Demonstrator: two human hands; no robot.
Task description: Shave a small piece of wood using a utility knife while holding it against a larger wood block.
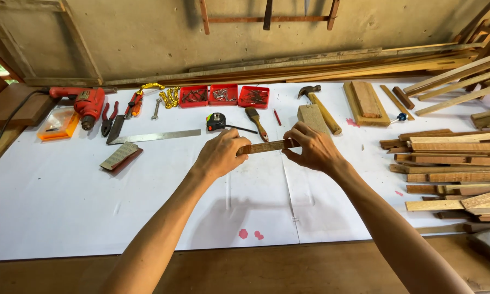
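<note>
Spanning left hand point(221, 155), right hand point(312, 148), wood strip point(266, 146) (level)

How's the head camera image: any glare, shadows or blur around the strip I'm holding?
Head view: even daylight, no glare on the white table cover; soft arm shadows fall below the left hand and right hand; the short brown wooden strip looks sharp; frame edges bend slightly.

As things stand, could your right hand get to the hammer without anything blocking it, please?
Probably yes: the hammer lies just beyond the right hand with bare table between, though that hand would first have to let go of the wooden strip.
</note>
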